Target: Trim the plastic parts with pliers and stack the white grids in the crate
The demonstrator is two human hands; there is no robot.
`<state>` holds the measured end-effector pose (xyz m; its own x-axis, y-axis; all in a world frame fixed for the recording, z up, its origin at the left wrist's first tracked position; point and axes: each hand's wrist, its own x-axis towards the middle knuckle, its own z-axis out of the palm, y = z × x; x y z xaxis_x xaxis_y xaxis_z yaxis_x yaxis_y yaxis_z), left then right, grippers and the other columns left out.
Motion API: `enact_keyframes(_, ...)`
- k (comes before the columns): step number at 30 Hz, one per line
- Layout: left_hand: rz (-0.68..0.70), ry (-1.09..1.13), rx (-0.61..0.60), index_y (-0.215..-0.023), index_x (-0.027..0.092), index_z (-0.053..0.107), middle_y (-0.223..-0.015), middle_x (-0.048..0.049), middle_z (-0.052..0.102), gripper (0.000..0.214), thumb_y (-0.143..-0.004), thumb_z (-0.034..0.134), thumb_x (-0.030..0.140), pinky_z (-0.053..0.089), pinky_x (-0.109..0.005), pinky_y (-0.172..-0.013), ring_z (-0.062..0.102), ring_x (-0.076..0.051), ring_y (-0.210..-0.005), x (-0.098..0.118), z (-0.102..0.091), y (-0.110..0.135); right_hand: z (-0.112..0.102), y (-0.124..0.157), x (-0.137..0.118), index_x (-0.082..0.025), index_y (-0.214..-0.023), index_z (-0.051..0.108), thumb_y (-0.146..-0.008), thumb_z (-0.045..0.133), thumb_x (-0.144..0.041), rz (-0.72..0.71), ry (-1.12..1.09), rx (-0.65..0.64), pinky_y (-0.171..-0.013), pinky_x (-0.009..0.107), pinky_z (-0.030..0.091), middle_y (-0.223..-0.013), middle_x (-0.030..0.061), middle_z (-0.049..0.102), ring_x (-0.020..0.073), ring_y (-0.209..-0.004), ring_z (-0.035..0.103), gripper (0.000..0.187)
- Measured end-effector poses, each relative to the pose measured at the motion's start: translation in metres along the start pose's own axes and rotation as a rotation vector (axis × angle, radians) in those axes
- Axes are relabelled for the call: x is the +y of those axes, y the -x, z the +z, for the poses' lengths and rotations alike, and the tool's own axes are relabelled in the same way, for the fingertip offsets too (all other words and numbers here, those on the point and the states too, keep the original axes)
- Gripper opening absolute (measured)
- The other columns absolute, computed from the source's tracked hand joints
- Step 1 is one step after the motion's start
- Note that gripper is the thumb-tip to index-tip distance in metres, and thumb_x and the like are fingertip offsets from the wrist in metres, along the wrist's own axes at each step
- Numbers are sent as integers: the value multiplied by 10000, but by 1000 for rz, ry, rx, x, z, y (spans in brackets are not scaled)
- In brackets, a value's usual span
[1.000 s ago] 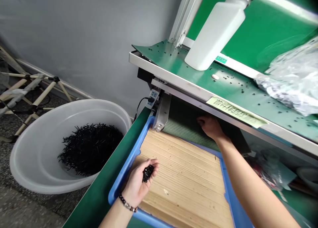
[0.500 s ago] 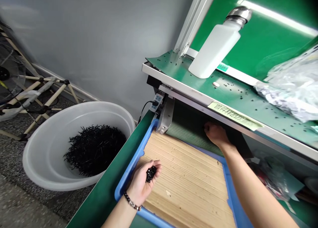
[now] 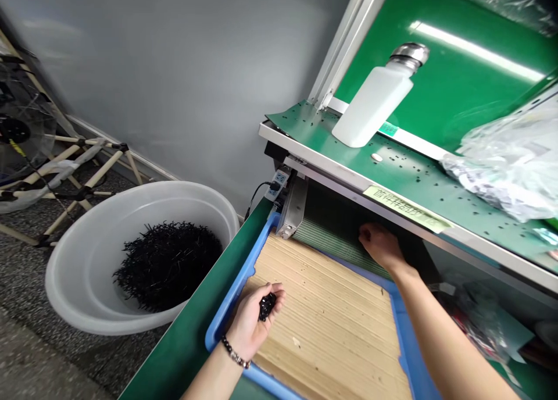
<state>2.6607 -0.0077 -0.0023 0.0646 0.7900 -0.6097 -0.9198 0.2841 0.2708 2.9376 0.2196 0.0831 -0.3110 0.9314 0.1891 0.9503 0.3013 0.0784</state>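
Because the black pieces [image 3: 266,306] are so small and thin, they look light and fairly stiff, and they sit as a loose clump that a cupped palm suits better than a pinch. They lie in the left hand [image 3: 250,321], which is turned palm up and curled narrowly around them, just above the wooden slat board [image 3: 326,330] inside the blue tray [image 3: 231,278]. No single long axis can be made out in that clump, and the pieces seem to point every way. Their material cannot be told from here. A larger heap [image 3: 168,266] of similar thin strands fills the bottom of the white tub [image 3: 65,284] on the floor [image 3: 43,359], beyond the green side panel [image 3: 187,330]. There too the strands bristle in all directions, so they would likely catch on each other and come away in bunches, best taken from the heap's edge. The right hand [image 3: 381,247] is well apart, reaching in under the steel-edged shelf [image 3: 349,170] toward the green mesh belt [image 3: 331,243], its fingers loosely curled and seemingly holding nothing, though its palm side is hidden. Above, a white bottle [image 3: 372,103] and a crumpled plastic bag [image 3: 501,167] sit on the shelf.
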Motion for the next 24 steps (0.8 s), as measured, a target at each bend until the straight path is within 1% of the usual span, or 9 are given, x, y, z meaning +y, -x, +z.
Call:
enact_keyframes(2,-12,33,-4,-843,13,691,-843,-146,687,126,-816,610,106,542,-191,-614,660,-150,-725,0,0,2,-15,20,-20,-177,-972,611,-841,529,-237,50,-152,136,-743,316,475,-921,67,652,212,-819,621,166)
enact_keyframes(4,-42,76,-12,-832,12,683,-819,-144,688,129,-823,597,107,537,-187,-597,659,-143,-697,-1,2,5,-35,44,-57,-212,-936,614,-844,556,-320,46,-379,297,-686,310,485,-848,34,649,198,-733,620,153)
enact_keyframes(8,-129,142,-77,-799,6,668,-745,-131,675,148,-831,582,122,511,-173,-547,643,-124,-627,-3,11,18,-77,77,-172,-236,-850,579,-879,572,-303,-214,-690,458,-740,306,496,-866,33,624,188,-780,615,74)
enact_keyframes(11,-155,173,-146,-727,14,654,-710,-131,660,164,-821,564,115,519,-190,-572,640,-132,-616,2,11,37,-96,80,-250,-246,-936,589,-926,512,-266,-454,-716,292,-789,297,502,-1014,36,633,186,-894,621,80)
enact_keyframes(13,-143,167,-155,-699,21,649,-696,-136,654,176,-818,555,108,525,-193,-580,637,-134,-613,11,2,56,-102,82,-281,-247,-984,590,-954,464,-260,-553,-714,206,-815,304,499,-1075,40,624,189,-946,614,130)
enact_keyframes(15,-96,155,-124,-721,16,656,-705,-137,653,162,-820,570,110,517,-176,-556,631,-127,-614,25,-16,83,-104,93,-292,-246,-982,581,-970,438,-272,-576,-741,157,-792,304,499,-1029,41,627,188,-909,614,145)
enact_keyframes(18,41,176,-12,-821,-4,667,-782,-149,665,129,-822,610,113,531,-168,-569,641,-127,-660,47,-57,127,-96,130,-282,-254,-933,563,-971,439,-306,-533,-801,56,-730,292,506,-955,36,623,189,-843,608,139)
enact_keyframes(21,213,212,120,-934,-9,655,-860,-161,671,147,-838,595,86,562,-190,-616,657,-137,-707,64,-101,167,-73,194,-264,-258,-924,547,-966,429,-300,-486,-897,-97,-692,284,521,-922,38,622,189,-812,611,133)
enact_keyframes(24,362,253,251,-972,6,633,-889,-154,669,156,-875,528,67,578,-196,-611,665,-133,-709,69,-138,202,-46,275,-259,-260,-836,564,-925,473,-272,-477,-1034,-146,-665,296,546,-804,16,631,192,-715,623,129)
